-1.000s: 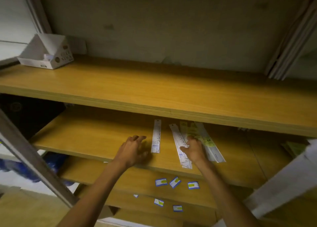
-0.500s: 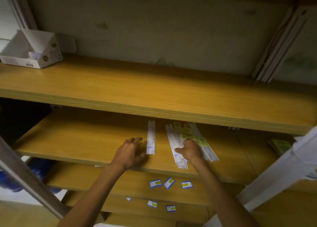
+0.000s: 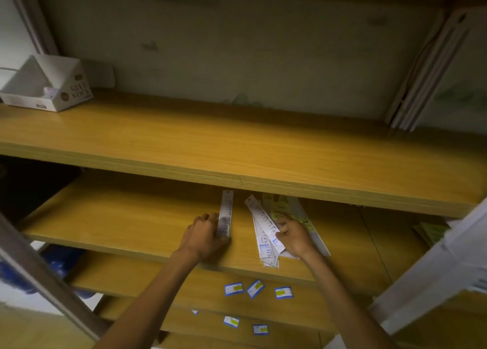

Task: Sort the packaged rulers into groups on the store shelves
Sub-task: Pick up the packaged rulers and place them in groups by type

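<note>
Far left on your upper shelf point(image 3: 237, 148) sits a white open-front carton point(image 3: 50, 87) printed "GLUE STICK", something small and pale inside it. Below that, a grey metal upright point(image 3: 39, 272) slants across the near-left corner, blue stuff behind it, too blurred to name.

Middle shelf point(image 3: 118, 216): your left hand point(image 3: 207, 236) lies palm-down near the front edge, fingers curled onto the near end of a single packaged ruler point(image 3: 226, 213). That ruler lies flat, running near to far, its far end with the hang hole just under the upper shelf's lip. The hand is pressing or pinching the ruler's left edge; cannot tell if it's a full grasp.

Just right, apart from the single ruler, a fanned pile of white packaged rulers point(image 3: 263, 232) lies on the same shelf, near ends poking over the front edge. Your right hand point(image 3: 295, 236) rests on this pile, fingers bent and thumb on the top ruler, gripping it loosely. Under and right of that hand, yellow-green packaged rulers point(image 3: 279, 207) and a long clear-sleeved one point(image 3: 313, 230) overlap the pile.

Lower shelves: small blue-and-yellow price labels point(image 3: 254, 288) scattered, three in a row, more below.

Far right: white flat boards point(image 3: 432, 69) lean upright on the upper shelf; a white upright point(image 3: 434, 275) crosses the near-right corner.
</note>
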`<state>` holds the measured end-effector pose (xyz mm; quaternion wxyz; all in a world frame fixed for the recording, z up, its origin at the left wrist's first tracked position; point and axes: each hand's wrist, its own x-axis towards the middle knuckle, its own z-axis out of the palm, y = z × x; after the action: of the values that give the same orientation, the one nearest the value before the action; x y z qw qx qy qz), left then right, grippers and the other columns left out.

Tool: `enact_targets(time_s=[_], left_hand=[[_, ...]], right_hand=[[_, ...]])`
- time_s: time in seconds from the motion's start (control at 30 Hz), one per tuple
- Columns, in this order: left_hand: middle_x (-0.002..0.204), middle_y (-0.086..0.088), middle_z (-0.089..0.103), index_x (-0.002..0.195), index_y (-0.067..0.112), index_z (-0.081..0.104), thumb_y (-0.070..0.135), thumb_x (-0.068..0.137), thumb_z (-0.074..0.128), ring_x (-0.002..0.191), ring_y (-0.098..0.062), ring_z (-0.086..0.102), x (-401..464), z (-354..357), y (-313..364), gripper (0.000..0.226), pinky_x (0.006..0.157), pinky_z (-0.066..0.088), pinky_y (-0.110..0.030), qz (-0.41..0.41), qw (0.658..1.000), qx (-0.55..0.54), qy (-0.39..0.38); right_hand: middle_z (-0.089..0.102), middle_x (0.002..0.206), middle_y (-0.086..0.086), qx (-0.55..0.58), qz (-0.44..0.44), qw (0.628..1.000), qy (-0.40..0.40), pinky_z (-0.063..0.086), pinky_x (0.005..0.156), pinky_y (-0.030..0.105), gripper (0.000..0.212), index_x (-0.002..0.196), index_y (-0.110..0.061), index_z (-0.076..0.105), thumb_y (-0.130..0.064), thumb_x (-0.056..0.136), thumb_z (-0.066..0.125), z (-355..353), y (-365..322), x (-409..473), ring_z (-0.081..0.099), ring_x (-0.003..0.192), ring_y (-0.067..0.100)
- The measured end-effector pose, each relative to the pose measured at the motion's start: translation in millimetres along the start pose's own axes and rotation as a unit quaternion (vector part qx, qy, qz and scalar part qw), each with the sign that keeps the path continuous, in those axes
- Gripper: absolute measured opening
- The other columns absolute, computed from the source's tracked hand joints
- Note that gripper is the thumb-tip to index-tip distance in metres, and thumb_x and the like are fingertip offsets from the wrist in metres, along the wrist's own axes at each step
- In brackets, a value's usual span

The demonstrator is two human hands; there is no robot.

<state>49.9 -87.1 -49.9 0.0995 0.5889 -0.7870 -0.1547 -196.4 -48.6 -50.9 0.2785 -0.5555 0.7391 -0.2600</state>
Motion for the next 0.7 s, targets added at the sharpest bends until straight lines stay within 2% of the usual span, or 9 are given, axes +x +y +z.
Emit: enact_targets(time_s=[0.1, 0.23, 0.37, 0.53, 0.7], left_hand=[[0.127, -0.008, 0.055, 0.134, 0.019, 0.041, 0.055, 0.081, 0.063, 0.119, -0.027, 0.049, 2, 8, 9, 0.068, 0.091, 0.047, -0.039, -0.019, 1.000, -0.002, 0.013], [0.131, -0.009, 0.054, 0.137, 0.017, 0.039, 0.055, 0.081, 0.063, 0.125, -0.029, 0.045, 7, 15, 19, 0.071, 0.098, 0.042, -0.042, -0.054, 0.998, -0.003, 0.023], [0.131, -0.010, 0.055, 0.138, 0.015, 0.037, 0.048, 0.084, 0.062, 0.126, -0.029, 0.043, 12, 21, 29, 0.068, 0.099, 0.040, -0.041, -0.083, 0.996, 0.009, 0.032], [0.116, -0.016, 0.064, 0.125, 0.009, 0.049, 0.027, 0.083, 0.067, 0.114, -0.037, 0.052, 14, 29, 35, 0.049, 0.087, 0.047, -0.040, -0.105, 0.992, -0.042, 0.063], [0.117, -0.022, 0.063, 0.120, 0.001, 0.055, 0.018, 0.082, 0.067, 0.108, -0.039, 0.058, 16, 30, 36, 0.044, 0.088, 0.048, -0.039, -0.143, 0.981, -0.104, 0.077]], right_hand=[[0.060, 0.094, 0.002, 0.068, -0.004, 0.997, -0.023, 0.052, 0.046, 0.020, 0.032, 0.119, -0.013, 0.056, 0.002, 0.092, 0.051, -9, 4, -6, 0.059, 0.075, 0.017], [0.062, 0.094, 0.004, 0.143, -0.006, 0.990, 0.014, 0.051, 0.046, 0.020, 0.039, 0.128, -0.006, 0.052, 0.005, 0.090, 0.053, -19, 20, -9, 0.062, 0.071, 0.012], [0.060, 0.089, -0.003, 0.187, -0.007, 0.982, 0.034, 0.045, 0.039, 0.016, 0.035, 0.122, -0.009, 0.054, 0.005, 0.090, 0.053, -28, 30, -18, 0.062, 0.067, 0.012], [0.061, 0.093, -0.004, 0.236, -0.013, 0.971, 0.038, 0.051, 0.045, 0.023, 0.036, 0.119, -0.019, 0.052, 0.003, 0.090, 0.055, -38, 42, -29, 0.064, 0.072, 0.011], [0.062, 0.099, -0.001, 0.238, -0.023, 0.970, 0.040, 0.055, 0.053, 0.030, 0.039, 0.121, -0.021, 0.053, 0.001, 0.089, 0.057, -39, 59, -39, 0.066, 0.085, 0.018]])
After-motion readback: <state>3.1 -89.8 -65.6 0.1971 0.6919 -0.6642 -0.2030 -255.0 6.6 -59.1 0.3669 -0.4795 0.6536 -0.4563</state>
